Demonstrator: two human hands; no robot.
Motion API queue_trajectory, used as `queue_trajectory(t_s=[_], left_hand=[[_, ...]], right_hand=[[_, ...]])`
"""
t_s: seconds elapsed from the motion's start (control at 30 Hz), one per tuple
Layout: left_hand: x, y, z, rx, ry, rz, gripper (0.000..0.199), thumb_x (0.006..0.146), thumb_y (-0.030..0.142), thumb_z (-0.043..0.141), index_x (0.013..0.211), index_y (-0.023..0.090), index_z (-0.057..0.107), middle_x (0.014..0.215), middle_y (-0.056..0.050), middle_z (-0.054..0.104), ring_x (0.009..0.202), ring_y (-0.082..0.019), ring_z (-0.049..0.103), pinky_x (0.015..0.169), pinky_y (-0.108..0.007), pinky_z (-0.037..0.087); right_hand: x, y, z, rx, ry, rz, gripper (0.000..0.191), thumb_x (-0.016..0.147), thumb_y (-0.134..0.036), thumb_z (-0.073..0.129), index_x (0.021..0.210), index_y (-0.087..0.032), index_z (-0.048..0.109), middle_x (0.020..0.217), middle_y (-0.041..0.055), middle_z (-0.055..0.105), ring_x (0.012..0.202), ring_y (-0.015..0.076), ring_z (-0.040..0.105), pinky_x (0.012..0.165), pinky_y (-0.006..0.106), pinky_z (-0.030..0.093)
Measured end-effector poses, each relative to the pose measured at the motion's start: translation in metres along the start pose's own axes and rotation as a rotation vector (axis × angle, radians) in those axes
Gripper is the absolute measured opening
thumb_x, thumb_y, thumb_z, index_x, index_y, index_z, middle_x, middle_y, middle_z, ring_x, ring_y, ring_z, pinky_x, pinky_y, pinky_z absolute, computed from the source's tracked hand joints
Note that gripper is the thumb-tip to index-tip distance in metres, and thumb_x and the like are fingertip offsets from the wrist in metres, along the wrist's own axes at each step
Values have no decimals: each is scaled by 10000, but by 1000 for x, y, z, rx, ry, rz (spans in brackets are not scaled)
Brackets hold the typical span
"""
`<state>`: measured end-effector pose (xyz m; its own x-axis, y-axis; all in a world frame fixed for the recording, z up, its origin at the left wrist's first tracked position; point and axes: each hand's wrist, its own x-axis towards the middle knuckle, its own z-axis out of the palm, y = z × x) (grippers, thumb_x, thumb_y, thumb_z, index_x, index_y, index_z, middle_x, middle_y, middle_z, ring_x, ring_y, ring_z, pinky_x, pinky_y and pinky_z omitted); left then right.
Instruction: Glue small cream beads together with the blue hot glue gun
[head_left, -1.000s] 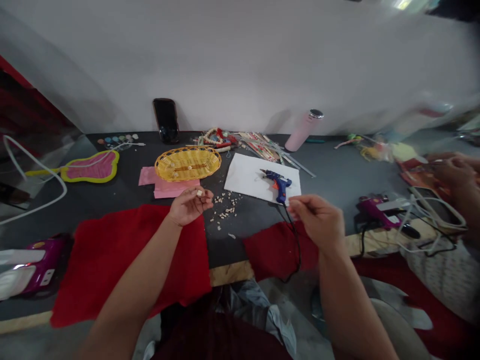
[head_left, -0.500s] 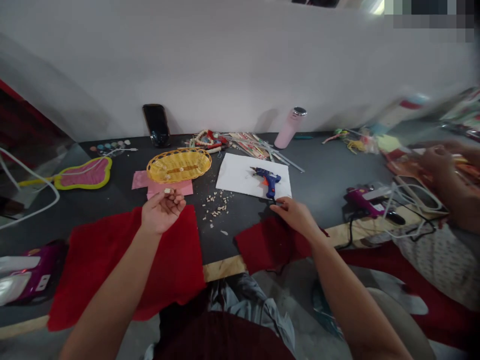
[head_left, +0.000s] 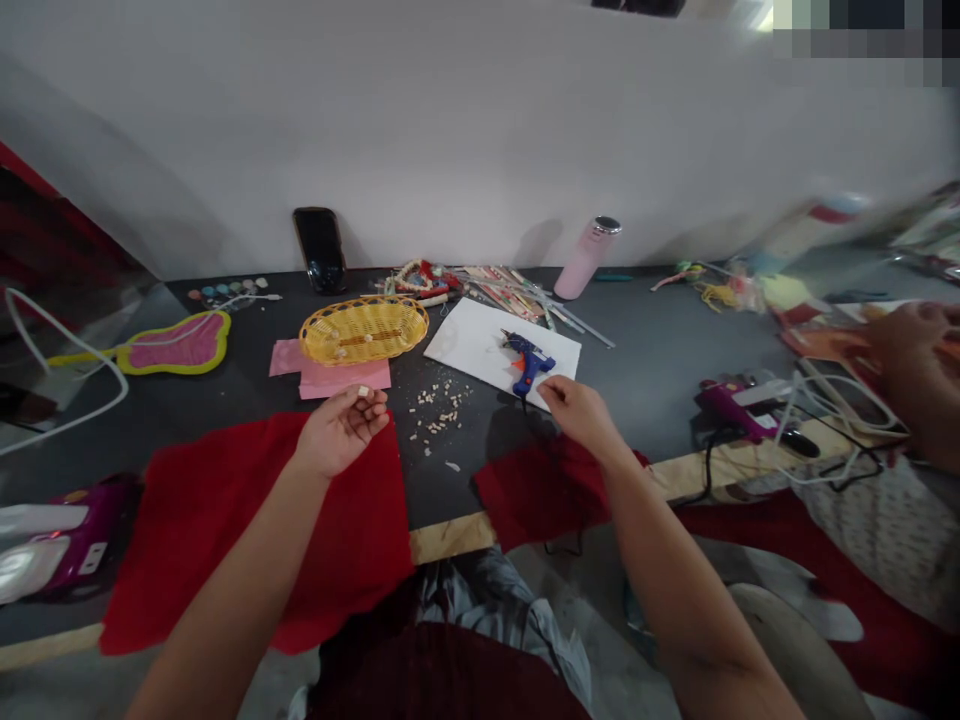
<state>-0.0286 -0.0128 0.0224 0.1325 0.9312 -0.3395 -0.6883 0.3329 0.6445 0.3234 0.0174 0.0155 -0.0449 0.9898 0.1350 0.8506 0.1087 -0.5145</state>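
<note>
My left hand [head_left: 341, 430], palm up over the red cloth [head_left: 217, 520], pinches a small pale wooden piece [head_left: 363, 391] between thumb and fingertip; its other fingers curl loosely. My right hand [head_left: 577, 410] is closed at the near right edge of a white board [head_left: 465, 335], seemingly gripping that edge, though the fingertips are partly hidden. On the board lies a blue glue gun [head_left: 531, 365], nozzle toward the back left, just left of my right fingers. Between my hands, many small pale pieces [head_left: 442, 405] are scattered on the dark table.
A yellow basket [head_left: 364, 330] sits on pink paper [head_left: 345, 378]. Behind are a phone [head_left: 321, 250], a heap of sticks [head_left: 502, 290] and a pink bottle [head_left: 589, 258]. Purple devices [head_left: 739, 408] stand at both sides. Another person's hands [head_left: 911, 330] are at right.
The white board has turned clockwise with the glue gun on it. My right hand has moved from below the gun's handle to its right. My left hand has shifted slightly right, still pinching the piece.
</note>
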Motion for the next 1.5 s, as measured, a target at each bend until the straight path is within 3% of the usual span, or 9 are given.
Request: queue_trajectory(t_s=[0.13,0.3,0.43,0.63,0.8,0.9,1.03,1.23,1.5], left_hand=[[5,-8,8,17,-46,-32,76,777,164,570,794,113,625,814,-70,659,691,-123,620,679,-270,555],[15,-21,15,-31,-87,-15,64,771,165,577,767,119,621,796,-59,664,672,-114,615,653,-253,551],[25,-26,5,-29,-93,8,54,750,168,609,766,118,622,796,-59,662,668,-114,611,648,-255,549],[28,-30,0,96,-191,-1,121,721,204,682,793,119,633,832,-74,660,652,-107,601,627,-237,539],[20,-42,19,208,-235,-97,208,663,248,747,764,106,636,785,-71,657,616,-114,610,592,-228,524],[17,-52,25,237,-269,-161,206,659,249,750,751,104,637,726,-47,641,602,-127,617,599,-259,525],[18,-59,23,236,-255,-192,199,654,242,754,748,106,643,694,-27,637,600,-123,622,595,-246,509],[17,-55,23,264,-260,-215,206,644,254,762,691,103,630,619,-22,638,565,-118,624,574,-215,468],[15,-54,27,324,-237,-195,232,611,271,782,626,99,626,564,-31,641,520,-105,602,529,-194,426]], right_hand=[[7,-23,-20,121,60,-133,253,872,-301,423,919,-177,638,743,38,654,624,141,556,592,235,400],[19,-52,-22,274,65,-290,209,870,-260,434,939,-184,617,840,38,648,710,144,570,654,252,434],[32,-70,-10,354,-41,-431,165,852,-219,475,918,-192,623,825,29,651,715,138,584,658,257,461],[39,-87,22,439,-271,-679,275,824,-240,582,1098,-221,590,1156,86,589,1084,198,541,821,328,494],[27,-90,37,595,-322,-704,353,838,-308,588,1180,-231,552,1095,94,586,888,158,597,737,289,524],[19,-89,43,661,-335,-749,372,822,-324,613,1179,-234,559,989,77,616,882,161,589,782,301,517],[12,-89,51,699,-387,-755,356,823,-292,617,1169,-218,576,931,74,626,884,155,583,796,298,509],[12,-93,57,786,-351,-755,224,835,-275,603,1048,-215,639,852,62,656,809,143,602,744,281,509],[11,-94,58,759,-347,-771,202,846,-291,587,1024,-218,647,830,58,666,790,144,610,720,273,519]])
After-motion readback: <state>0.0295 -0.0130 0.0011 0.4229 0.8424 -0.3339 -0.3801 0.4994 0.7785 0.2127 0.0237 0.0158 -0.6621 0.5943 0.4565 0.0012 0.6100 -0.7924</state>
